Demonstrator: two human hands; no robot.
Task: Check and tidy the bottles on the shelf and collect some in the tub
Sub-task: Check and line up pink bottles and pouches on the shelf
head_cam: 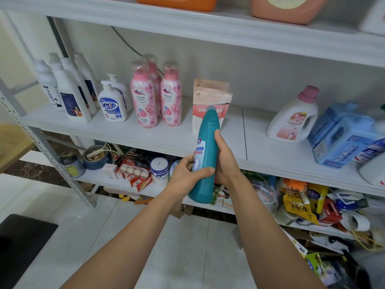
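Grip on tall teal plastic bottle [206, 140], we see left hand [186, 173] fingers [184, 161] curled round its lower body, right hand [226, 161] clasping its middle, nozzle up, before white shelf [257, 140].

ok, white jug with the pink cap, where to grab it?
On the white jug, grip the loop handle, coming from the front. The handle faces the blue boxes, which crowd that side, so a sideways approach looks tight.

A blue pot [96, 162], red boxes [138, 180] and a white tin [159, 172] stand left of crumpled packets [295, 203].
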